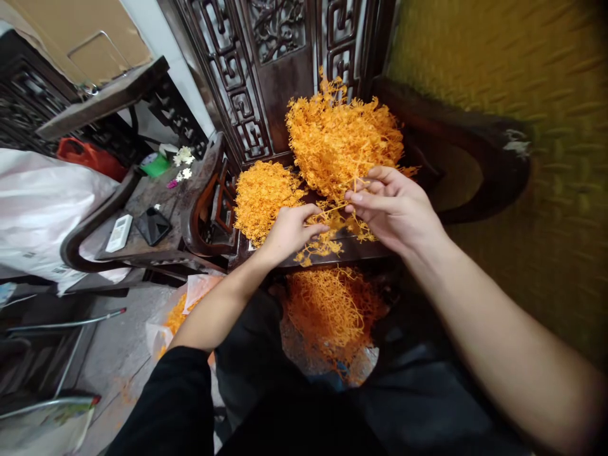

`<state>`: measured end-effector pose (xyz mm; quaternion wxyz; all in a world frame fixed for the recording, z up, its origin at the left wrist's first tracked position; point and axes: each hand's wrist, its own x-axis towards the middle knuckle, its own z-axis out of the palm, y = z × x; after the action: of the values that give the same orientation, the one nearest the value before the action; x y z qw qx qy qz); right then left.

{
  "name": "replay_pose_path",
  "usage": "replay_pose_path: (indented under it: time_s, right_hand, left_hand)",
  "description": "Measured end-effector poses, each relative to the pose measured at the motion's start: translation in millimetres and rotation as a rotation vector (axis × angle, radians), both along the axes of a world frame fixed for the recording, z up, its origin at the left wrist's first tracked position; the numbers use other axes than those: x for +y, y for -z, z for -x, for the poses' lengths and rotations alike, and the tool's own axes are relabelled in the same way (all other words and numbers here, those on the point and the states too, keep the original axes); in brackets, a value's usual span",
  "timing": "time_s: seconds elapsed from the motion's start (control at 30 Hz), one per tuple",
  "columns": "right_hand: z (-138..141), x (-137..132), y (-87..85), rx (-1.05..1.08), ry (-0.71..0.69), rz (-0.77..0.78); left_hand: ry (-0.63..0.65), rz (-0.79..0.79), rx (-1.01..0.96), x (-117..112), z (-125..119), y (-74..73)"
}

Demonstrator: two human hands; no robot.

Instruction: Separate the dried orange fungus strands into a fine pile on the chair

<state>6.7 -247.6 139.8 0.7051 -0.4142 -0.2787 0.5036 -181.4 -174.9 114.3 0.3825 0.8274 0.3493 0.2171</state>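
My left hand and my right hand are both pinched on a small cluster of orange plastic sprigs, held between them over the front edge of a dark carved wooden chair seat. Right behind my hands rises a tall tangled heap of orange sprigs. A lower, flatter pile of orange pieces lies on the seat to the left of it. Below the seat edge, between my knees, another mass of orange sprigs lies in a bag.
To the left stands a second dark wooden chair carrying a white remote, a black phone, small white flowers and a green cup. A big white sack lies far left. A bag with orange bits sits on the floor.
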Motion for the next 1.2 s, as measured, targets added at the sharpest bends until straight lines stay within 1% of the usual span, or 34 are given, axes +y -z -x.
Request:
replay_pose_path:
  time_s: [0.03, 0.1, 0.13, 0.17, 0.2, 0.23, 0.27, 0.33, 0.37, 0.43, 0.47, 0.5, 0.53, 0.6, 0.67, 0.73, 0.77, 0.87, 0.93, 1.0, 1.07, 1.13, 1.2]
  right_hand:
    - [-3, 1, 3.8, -0.059, 0.069, 0.004]
    - [-8, 0, 10.1, -0.254, 0.264, -0.005]
    - [-10, -2, 12.3, -0.372, 0.358, -0.014]
    - [-10, -5, 13.7, -0.483, 0.419, -0.019]
    - [-9, -9, 14.6, -0.575, 0.424, -0.014]
    - [-6, -12, 15.3, -0.64, 0.369, 0.003]
    - [-2, -15, 16.0, -0.675, 0.273, 0.028]
    - [8, -18, 18.5, -0.694, 0.085, 0.058]
    - [12, -18, 20.3, -0.697, 0.027, 0.052]
    - [17, -15, 24.4, -0.688, -0.004, 0.008]
    - [17, -12, 26.2, -0.668, -0.002, -0.013]
    - [17, -10, 27.5, -0.631, -0.003, -0.02]
    - [15, -9, 28.1, -0.573, -0.009, -0.013]
    - [12, -7, 27.4, -0.425, -0.052, 0.017]
    - [12, -8, 25.3, -0.308, -0.124, 0.04]
    - [14, -9, 23.9, -0.264, -0.17, 0.046]
    - [16, -9, 23.9, -0.259, -0.165, 0.048]
    - [19, -6, 26.3, -0.257, -0.101, 0.064]
    - [15, -1, 27.6, -0.258, -0.035, 0.076]
    - [6, 3, 26.7, -0.261, 0.084, 0.081]
    - [-3, 5, 23.6, -0.234, 0.189, 0.094]
    - [-9, 7, 19.4, -0.168, 0.187, 0.145]
    - [-9, 8, 15.8, -0.082, 0.122, 0.237]
  left_hand:
    - [-0.019, 0.127, -0.031, 5, -1, 2.7]
    - [-0.109, 0.358, -0.11, 15, -2, 6.2]
    - [-0.162, 0.429, -0.155, 18, -2, 6.7]
    - [-0.211, 0.469, -0.205, 20, -3, 6.5]
    - [-0.245, 0.485, -0.259, 20, -5, 5.7]
    - [-0.263, 0.483, -0.313, 19, -6, 4.4]
    - [-0.256, 0.463, -0.357, 16, -8, 2.8]
    - [-0.185, 0.367, -0.399, 9, -11, -1.5]
    - [-0.133, 0.293, -0.385, 5, -12, -3.9]
    - [-0.059, 0.123, -0.312, -3, -12, -9.1]
    - [-0.047, 0.053, -0.272, -6, -12, -11.7]
    - [-0.046, 0.014, -0.243, -8, -11, -14.1]
    - [-0.044, 0.013, -0.226, -9, -10, -16.2]
    - [-0.024, 0.102, -0.229, -11, -8, -19.2]
    - [0.018, 0.212, -0.266, -12, -8, -20.3]
    - [0.067, 0.274, -0.299, -13, -9, -19.8]
    - [0.076, 0.282, -0.311, -13, -10, -19.3]
    - [0.015, 0.294, -0.314, -14, -11, -18.6]
    - [-0.02, 0.353, -0.308, -13, -9, -20.7]
    - [0.006, 0.454, -0.289, -14, -5, -25.3]
    - [0.036, 0.522, -0.278, -15, 0, -30.8]
    - [0.04, 0.543, -0.293, -16, 3, -35.2]
    - [0.039, 0.542, -0.31, -16, 4, -37.0]
